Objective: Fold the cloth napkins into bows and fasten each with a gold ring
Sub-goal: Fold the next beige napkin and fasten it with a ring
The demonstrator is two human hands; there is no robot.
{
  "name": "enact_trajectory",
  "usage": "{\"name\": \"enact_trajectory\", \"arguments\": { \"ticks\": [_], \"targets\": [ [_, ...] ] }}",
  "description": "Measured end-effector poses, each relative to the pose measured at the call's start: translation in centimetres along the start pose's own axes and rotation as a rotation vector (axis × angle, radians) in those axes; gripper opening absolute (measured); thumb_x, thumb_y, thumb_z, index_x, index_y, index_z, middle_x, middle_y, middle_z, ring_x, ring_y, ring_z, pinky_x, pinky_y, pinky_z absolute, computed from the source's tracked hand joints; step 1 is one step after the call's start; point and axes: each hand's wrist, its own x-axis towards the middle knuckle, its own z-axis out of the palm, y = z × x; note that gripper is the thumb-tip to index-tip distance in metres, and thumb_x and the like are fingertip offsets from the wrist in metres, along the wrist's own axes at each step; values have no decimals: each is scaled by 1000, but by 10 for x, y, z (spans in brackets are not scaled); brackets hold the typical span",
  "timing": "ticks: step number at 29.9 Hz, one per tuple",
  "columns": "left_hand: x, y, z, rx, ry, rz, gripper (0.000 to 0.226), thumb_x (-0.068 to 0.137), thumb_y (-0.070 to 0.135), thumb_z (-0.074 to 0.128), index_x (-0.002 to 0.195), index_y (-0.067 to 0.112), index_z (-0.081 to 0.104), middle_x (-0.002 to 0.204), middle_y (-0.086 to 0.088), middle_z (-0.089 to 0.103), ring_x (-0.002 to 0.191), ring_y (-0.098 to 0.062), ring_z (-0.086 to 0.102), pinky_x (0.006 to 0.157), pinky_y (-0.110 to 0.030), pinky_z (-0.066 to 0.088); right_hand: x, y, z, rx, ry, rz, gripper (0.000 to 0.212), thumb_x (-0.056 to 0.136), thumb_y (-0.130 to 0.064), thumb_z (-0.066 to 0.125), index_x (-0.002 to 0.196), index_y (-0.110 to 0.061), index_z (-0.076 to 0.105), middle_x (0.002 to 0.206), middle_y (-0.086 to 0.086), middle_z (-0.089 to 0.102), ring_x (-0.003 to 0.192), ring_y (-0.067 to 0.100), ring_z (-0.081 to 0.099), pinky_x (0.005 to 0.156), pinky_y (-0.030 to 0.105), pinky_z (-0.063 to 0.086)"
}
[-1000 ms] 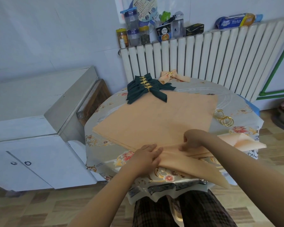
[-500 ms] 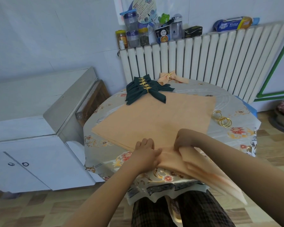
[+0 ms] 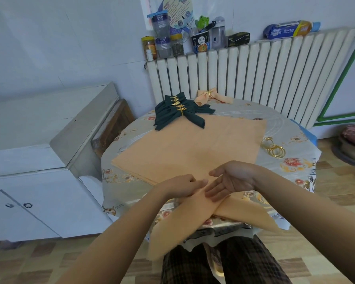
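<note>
Hands meet at the near edge of your table (image 3: 295, 128), over the napkin (image 3: 195, 208) you are folding. Your left hand (image 3: 180, 186) lies palm down with its fingers curled on the cloth's middle, pinning it; whether it pinches a fold I cannot tell. Your right hand (image 3: 230, 181) is turned palm up, fingers straight and loose, their tips touching the same spot and gripping nothing. The napkin's two peach tails cross beneath your hands (one hangs off the edge toward your lap, the other runs right along the rim). Just beyond lies the stack (image 3: 193, 148) of flat peach napkins. At its far corner sit the green bows (image 3: 178, 113) with gold clasps, and beside them one peach bow (image 3: 209, 96). Loose gold rings (image 3: 274, 148) lie right of the stack.
</note>
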Motion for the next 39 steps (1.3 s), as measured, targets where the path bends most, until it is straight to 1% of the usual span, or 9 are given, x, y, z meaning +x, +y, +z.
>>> {"name": "enact_trajectory", "arguments": {
  "ticks": [4,9,12,17,21,24,26,29,39],
  "targets": [
    [2,-5,3,124,-14,-7,54,82,40,69,126,18,44,120,-3,56,102,-19,53,87,-34,45,0,6,8,-211,124,-100,34,98,-6,38,130,5,35,114,34,56,87,34,65,80,41,56],
    [0,-13,19,146,221,36,33,89,22,57,118,16,44,108,-4,61,99,-24,56,75,-31,40,16,27,6,-1029,544,-426,18,87,-13,58,103,-17,66,98,4,57,80,11,53,68,18,40],
    [3,-14,28,228,393,58,29,89,16,50,117,16,41,103,-6,61,95,-28,57,72,-33,38,29,45,4,-1067,583,-521,22,86,-21,62,107,-16,65,100,0,43,84,13,52,84,21,41],
    [10,-21,44,363,551,216,32,88,8,45,120,14,45,115,-6,52,102,-26,51,77,-32,37,35,68,7,-1102,698,-660,33,92,-30,53,124,-20,56,119,4,45,99,18,54,84,24,39],
    [14,-42,53,272,658,422,31,84,14,43,107,5,61,105,-10,59,96,-28,54,83,-38,48,26,81,9,-1296,574,-800,56,82,-62,42,129,-31,50,130,3,44,116,18,41,94,26,33],
    [9,-48,55,189,596,463,46,91,31,33,118,5,60,121,-10,59,114,-25,52,100,-39,42,24,92,3,-1451,566,-896,61,77,-73,43,119,-29,55,132,10,50,112,26,48,93,34,40],
    [4,-49,58,283,478,485,63,93,46,25,140,8,41,145,-8,41,136,-21,33,117,-35,17,26,95,-1,-1541,614,-961,50,80,-68,43,110,-31,60,126,11,58,100,27,57,85,36,49],
    [3,-54,59,479,362,479,72,90,56,10,151,17,11,158,-2,11,146,-14,4,117,-28,-8,30,90,-8,-1581,637,-1023,38,81,-57,43,103,-38,67,116,6,66,83,22,64,72,30,54],
    [11,-65,35,271,308,484,52,101,24,35,147,40,18,151,6,34,136,-14,32,113,-34,27,32,58,-19,-1634,599,-1204,36,84,-45,41,105,-36,70,91,-13,73,57,13,61,45,20,45]
  ]
}}
